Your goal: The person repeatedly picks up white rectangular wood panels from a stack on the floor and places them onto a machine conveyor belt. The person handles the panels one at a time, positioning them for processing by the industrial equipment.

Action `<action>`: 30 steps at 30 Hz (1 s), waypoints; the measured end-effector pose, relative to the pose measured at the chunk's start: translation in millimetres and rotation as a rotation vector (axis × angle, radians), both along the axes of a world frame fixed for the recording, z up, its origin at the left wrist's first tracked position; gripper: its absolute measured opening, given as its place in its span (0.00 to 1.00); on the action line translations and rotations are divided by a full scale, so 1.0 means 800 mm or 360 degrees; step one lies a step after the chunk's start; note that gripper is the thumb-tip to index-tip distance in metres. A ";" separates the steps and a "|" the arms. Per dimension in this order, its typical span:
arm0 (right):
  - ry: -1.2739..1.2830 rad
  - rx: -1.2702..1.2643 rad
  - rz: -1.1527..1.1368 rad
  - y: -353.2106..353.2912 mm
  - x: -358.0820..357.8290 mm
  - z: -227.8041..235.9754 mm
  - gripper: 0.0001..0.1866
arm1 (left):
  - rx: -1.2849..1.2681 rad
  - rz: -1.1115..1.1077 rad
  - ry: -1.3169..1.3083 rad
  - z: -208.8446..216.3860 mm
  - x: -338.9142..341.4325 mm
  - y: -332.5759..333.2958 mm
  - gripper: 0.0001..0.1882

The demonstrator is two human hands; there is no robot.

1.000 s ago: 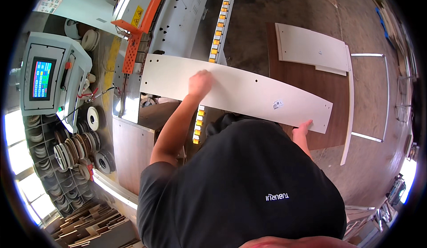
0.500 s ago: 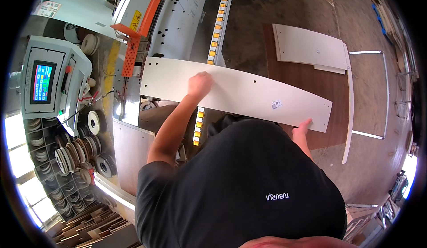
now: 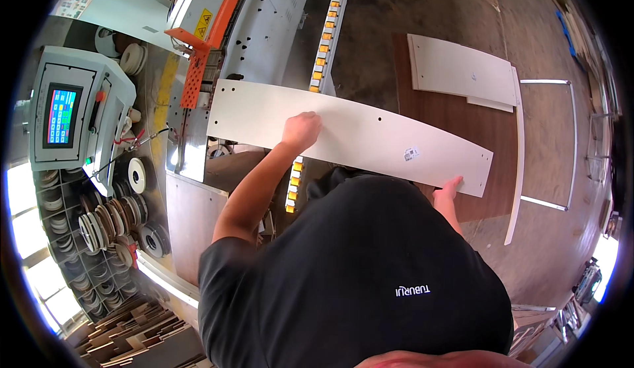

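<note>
A long white panel [image 3: 350, 133] with small dark holes and one curved long edge lies across the machine's roller rail, its left end on the metal machine bed. Resting on top of it, left of its middle, my left hand [image 3: 302, 130] is curled into a fist with the fingertips hidden. At the panel's near right corner, my right hand [image 3: 449, 191] grips the edge, thumb on the upper face and the other fingers out of sight below. A small printed label [image 3: 411, 155] sticks to the panel near its right end.
A roller rail [image 3: 323, 48] with yellow rollers runs past the machine's orange guard [image 3: 193, 81]. To the left stands a control console [image 3: 69, 107] with a lit screen, above reels of edge banding [image 3: 112, 223]. At right, white panels [image 3: 465, 71] lie on a brown board [image 3: 456, 120].
My left hand has slid slightly right across the panel. My right hand keeps its grip at the corner. The whole view has tilted a little; the panel itself has barely moved.
</note>
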State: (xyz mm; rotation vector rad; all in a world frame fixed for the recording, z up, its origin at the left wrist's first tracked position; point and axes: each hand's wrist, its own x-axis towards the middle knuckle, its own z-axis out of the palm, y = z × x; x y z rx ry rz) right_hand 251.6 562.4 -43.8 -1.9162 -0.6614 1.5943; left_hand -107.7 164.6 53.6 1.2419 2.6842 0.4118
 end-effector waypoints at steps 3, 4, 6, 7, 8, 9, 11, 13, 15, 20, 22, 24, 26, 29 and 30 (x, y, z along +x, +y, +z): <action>-0.0008 0.0004 -0.0050 -0.004 0.001 0.002 0.51 | 0.0080 0.0379 0.0126 -0.008 -0.026 -0.017 0.06; -0.0112 -0.0035 -0.0089 -0.006 -0.005 0.008 0.51 | 0.0017 0.0459 0.0014 -0.001 -0.026 -0.018 0.05; -0.0166 -0.0047 -0.0072 -0.003 -0.014 0.016 0.50 | 0.0010 0.0256 0.0035 -0.011 -0.008 -0.021 0.06; -0.0130 -0.0027 -0.0034 -0.001 -0.010 0.010 0.50 | 0.0006 0.0155 0.0046 -0.016 0.000 -0.021 0.07; -0.0096 -0.0014 -0.0011 -0.003 -0.008 0.008 0.49 | -0.0026 0.0143 0.0019 -0.008 -0.001 -0.017 0.08; -0.0059 -0.0004 -0.0013 -0.003 -0.007 0.006 0.49 | 0.0003 0.0240 0.0013 -0.006 -0.007 -0.020 0.08; 0.0010 0.0021 -0.0013 -0.001 -0.005 0.005 0.49 | 0.0065 0.0440 -0.0006 -0.004 -0.021 -0.028 0.08; -0.0034 0.0014 -0.0007 -0.003 -0.002 0.007 0.49 | 0.0049 0.0318 -0.0010 -0.006 -0.010 -0.026 0.08; -0.0009 0.0013 0.0023 0.001 -0.006 0.003 0.49 | 0.0012 0.0098 -0.0013 -0.007 0.007 -0.020 0.09; -0.0101 -0.0018 -0.0103 -0.008 -0.020 0.025 0.49 | 0.0087 0.0411 0.0025 -0.003 -0.014 -0.017 0.09; -0.0125 0.0005 -0.0052 -0.005 -0.008 0.011 0.50 | 0.0057 0.0237 0.0011 -0.006 -0.006 -0.012 0.08; -0.0101 0.0019 -0.0038 -0.005 -0.006 0.006 0.50 | 0.0035 0.0222 0.0000 -0.001 -0.010 -0.011 0.08; -0.0040 0.0038 -0.0054 -0.004 -0.007 0.010 0.50 | 0.0035 0.0374 -0.0023 0.003 -0.022 -0.012 0.07; -0.0149 -0.0005 -0.0083 -0.013 -0.017 0.024 0.50 | -0.0090 0.0138 -0.0002 -0.014 -0.010 -0.011 0.06; -0.0123 -0.0004 -0.0079 -0.009 -0.014 0.020 0.50 | -0.0082 0.0017 0.0018 -0.012 -0.005 -0.007 0.06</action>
